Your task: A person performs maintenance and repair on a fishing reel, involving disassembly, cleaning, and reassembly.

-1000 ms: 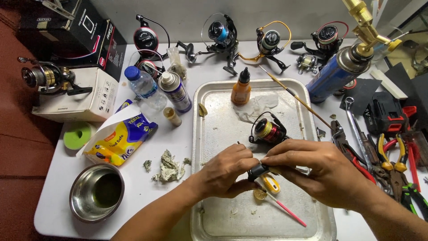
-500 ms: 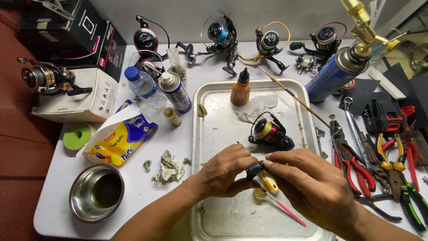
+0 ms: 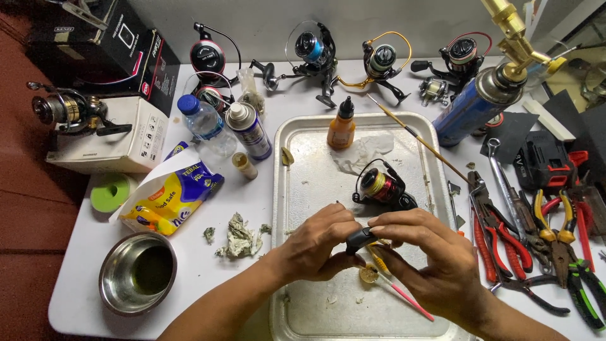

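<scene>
Hands meet over the near half of a metal tray (image 3: 303,136): left hand (image 3: 312,246) and right hand (image 3: 429,252) both pinch a small black reel part (image 3: 360,240) between closed fingertips. Just beyond it a stripped fishing reel (image 3: 382,188) lies on the tray, so the part appears removed and the reel not yet reassembled.

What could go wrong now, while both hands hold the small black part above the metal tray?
1. The small black part is pinched only by fingertips of the left hand and right hand; it might slip into the metal tray and bounce away.
2. The pink-handled tool and a small brass piece lie under the hands and could be knocked.
3. The fishing reel sits close behind the fingers.
</scene>
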